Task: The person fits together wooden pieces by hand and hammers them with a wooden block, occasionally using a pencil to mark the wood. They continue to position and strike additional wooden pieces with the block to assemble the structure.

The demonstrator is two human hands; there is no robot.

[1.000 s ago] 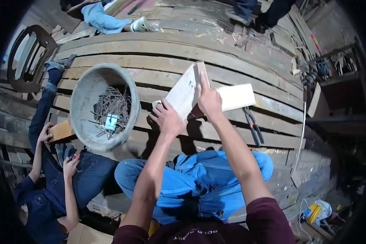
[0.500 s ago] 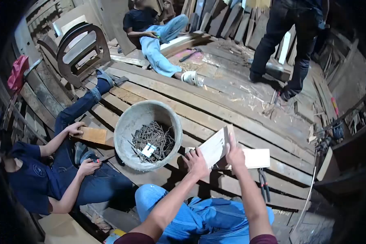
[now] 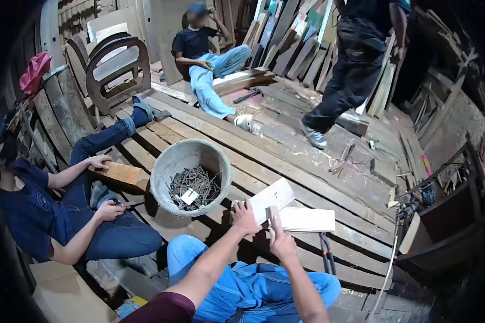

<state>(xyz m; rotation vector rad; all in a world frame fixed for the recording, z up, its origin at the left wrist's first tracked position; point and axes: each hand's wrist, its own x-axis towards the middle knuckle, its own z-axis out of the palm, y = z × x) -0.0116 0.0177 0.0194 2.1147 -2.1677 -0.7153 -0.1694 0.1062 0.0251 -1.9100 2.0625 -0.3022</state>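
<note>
My left hand grips the near left end of a pale wooden board, which is tilted. In my right hand is a small, narrow brownish block, its exact kind unclear, with the index finger stretched along it. The block touches or overlaps the board's near edge. Another pale board lies on the slats beneath, and pliers with dark handles rest just in front of it. Left of my hands stands a grey bucket containing many nails and a small white piece.
At the left a seated co-worker holds a wooden block and a red-and-black handled tool. Another person sits at the back; a third is on foot. Slatted planks have gaps. A cardboard box stands lower left.
My right hand has drawn back toward me with the block, down the board. The board lies flatter. The standing person has stepped left, and the whole view has shifted slightly.
</note>
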